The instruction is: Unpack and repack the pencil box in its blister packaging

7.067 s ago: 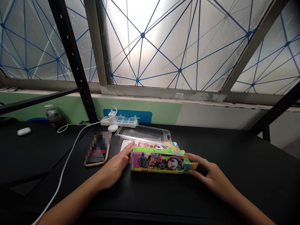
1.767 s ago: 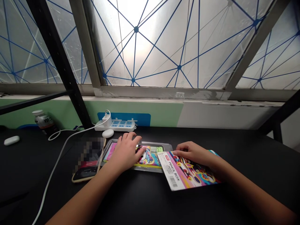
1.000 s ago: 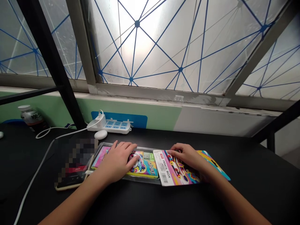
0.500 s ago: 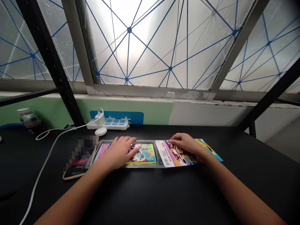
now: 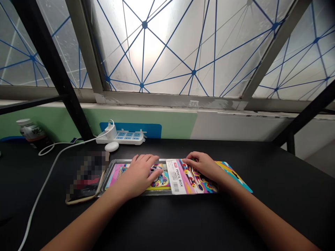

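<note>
A colourful pencil box (image 5: 116, 176) lies in a clear plastic tray (image 5: 157, 192) on the black desk. My left hand (image 5: 142, 172) is spread palm down over the pencil box, hiding its middle. A printed card (image 5: 180, 181) marked "PENCIL BOX" overlaps the tray's right end. My right hand (image 5: 202, 165) is curled at the card's upper edge, thumb and fingers close together on it. From beneath that hand a yellow and blue printed piece (image 5: 234, 174) sticks out to the right; whether it belongs to the card I cannot tell.
Left of the tray lies a phone-like item (image 5: 86, 184), partly blurred out. Behind stand a white power strip (image 5: 128, 137) and a round white object (image 5: 112, 146). A white cable (image 5: 49, 177) runs down the left side. A bottle (image 5: 34, 134) stands far left.
My right hand has shifted left with the card, which now covers more of the tray's right part. My left hand stays spread on the pencil box. The view has tilted slightly.
</note>
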Available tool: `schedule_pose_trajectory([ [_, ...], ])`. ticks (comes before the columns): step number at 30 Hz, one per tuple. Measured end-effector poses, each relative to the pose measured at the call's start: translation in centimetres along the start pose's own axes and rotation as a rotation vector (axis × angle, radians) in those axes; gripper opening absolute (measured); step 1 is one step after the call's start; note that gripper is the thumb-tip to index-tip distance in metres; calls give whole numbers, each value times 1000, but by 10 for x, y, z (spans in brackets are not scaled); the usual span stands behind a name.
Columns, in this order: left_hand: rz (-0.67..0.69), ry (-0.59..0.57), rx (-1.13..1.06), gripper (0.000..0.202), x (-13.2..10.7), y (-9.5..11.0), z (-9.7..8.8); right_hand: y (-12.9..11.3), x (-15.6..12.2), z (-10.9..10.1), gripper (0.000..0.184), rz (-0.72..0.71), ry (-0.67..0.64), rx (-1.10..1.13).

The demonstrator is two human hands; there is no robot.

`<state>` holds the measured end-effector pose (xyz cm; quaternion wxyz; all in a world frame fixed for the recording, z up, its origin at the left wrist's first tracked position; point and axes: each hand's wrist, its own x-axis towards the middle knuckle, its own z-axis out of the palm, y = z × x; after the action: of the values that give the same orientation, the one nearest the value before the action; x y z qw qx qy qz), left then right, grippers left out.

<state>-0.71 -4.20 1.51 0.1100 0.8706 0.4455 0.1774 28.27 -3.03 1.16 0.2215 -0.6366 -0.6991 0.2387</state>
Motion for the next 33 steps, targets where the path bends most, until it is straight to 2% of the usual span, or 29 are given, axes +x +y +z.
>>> schedule_pose_trajectory([
  [5,-7,11,-106,44,0,16,3,-16,-5,12,34,-68,23,-2],
  [9,-31,33,-308,41,-1,18,-3,-19,-6,12,36,-62,-8,-14],
  [12,-40,105,-406,34,1,8,-14,-7,-2,1,38,-42,-70,-12],
  [16,-121,219,-393,34,4,-8,-22,22,2,-28,45,3,-159,-10],
  [19,-191,248,-474,39,6,-12,-15,38,3,-45,47,30,-221,5],
  [22,-220,259,-578,43,8,-9,-2,40,1,-48,48,21,-237,-15],
  [25,-223,277,-631,46,9,-7,5,30,0,-38,49,-11,-187,-75],
  [28,-214,335,-673,49,9,-10,3,8,2,-21,48,-79,-140,-169],
  [33,-216,357,-730,52,9,-17,0,-47,15,9,45,-194,-221,-368],
])
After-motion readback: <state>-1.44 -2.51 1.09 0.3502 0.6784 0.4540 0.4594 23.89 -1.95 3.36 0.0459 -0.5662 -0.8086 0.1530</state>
